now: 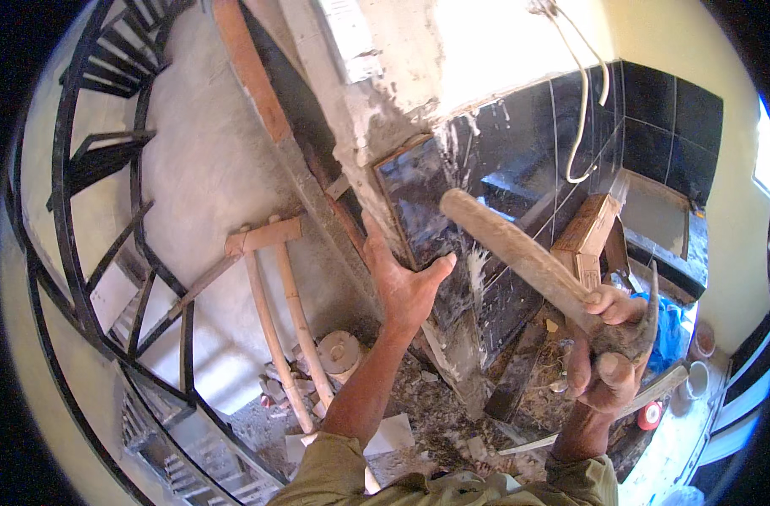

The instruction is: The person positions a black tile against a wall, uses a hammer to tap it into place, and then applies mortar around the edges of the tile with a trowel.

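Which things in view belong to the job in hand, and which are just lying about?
In use:
- dark tile, left hand at its edge
- hammer, gripped near its head by the right hand

Apparently just lying about:
- cardboard box
- blue plastic
- red round item
- pale cup

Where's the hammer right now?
In the head view, the hammer is right of centre, in the right hand, its wooden handle pointing toward the dark tile the left hand touches.

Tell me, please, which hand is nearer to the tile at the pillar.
Left. The left hand touches the tile at its lower end; the right hand is apart from it, lower and rightward, holding the hammer.
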Demonstrator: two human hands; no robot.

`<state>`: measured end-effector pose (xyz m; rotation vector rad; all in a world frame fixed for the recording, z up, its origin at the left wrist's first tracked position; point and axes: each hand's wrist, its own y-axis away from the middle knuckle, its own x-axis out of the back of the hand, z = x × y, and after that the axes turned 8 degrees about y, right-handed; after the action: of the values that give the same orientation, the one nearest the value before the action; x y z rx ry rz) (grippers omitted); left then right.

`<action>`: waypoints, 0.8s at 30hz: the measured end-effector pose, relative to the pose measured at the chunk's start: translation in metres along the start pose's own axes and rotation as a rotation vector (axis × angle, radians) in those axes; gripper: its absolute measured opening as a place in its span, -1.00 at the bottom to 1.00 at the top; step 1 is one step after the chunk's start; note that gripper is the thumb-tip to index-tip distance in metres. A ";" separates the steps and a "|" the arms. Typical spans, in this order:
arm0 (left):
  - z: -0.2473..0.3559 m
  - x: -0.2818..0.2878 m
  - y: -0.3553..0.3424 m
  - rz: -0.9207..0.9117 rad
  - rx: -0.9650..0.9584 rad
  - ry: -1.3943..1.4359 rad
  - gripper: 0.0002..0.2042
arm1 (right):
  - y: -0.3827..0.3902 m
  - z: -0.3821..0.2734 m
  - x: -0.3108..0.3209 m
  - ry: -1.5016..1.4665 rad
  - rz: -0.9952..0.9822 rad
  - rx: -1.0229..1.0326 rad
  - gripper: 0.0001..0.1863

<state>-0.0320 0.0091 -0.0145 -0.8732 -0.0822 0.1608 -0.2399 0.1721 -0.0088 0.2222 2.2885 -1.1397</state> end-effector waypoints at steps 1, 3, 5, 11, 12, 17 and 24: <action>-0.003 0.003 -0.001 -0.003 0.017 0.023 0.06 | 0.000 0.002 -0.001 0.010 0.010 0.010 -0.47; -0.001 0.003 -0.002 -0.030 0.029 0.048 0.11 | -0.004 0.002 -0.004 0.027 -0.087 -0.088 -0.48; 0.009 -0.001 -0.003 -0.021 0.028 0.172 0.09 | -0.005 0.000 -0.003 -0.013 -0.062 -0.072 -0.47; 0.009 0.000 -0.001 -0.033 0.060 0.166 0.09 | -0.011 0.007 0.001 -0.048 -0.085 -0.080 -0.50; 0.013 -0.002 -0.001 -0.029 0.090 0.160 0.09 | -0.012 0.007 0.005 -0.087 -0.107 -0.042 -0.52; 0.021 -0.003 -0.005 -0.055 0.064 0.072 0.08 | -0.013 0.008 0.002 -0.132 -0.098 -0.094 -0.54; 0.020 -0.004 -0.005 -0.029 0.112 0.008 0.09 | 0.026 0.015 0.039 -0.089 0.109 -0.123 -0.50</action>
<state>-0.0387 0.0208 0.0021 -0.7605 -0.0771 0.1338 -0.2558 0.1724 -0.0556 0.2408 2.2298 -0.9322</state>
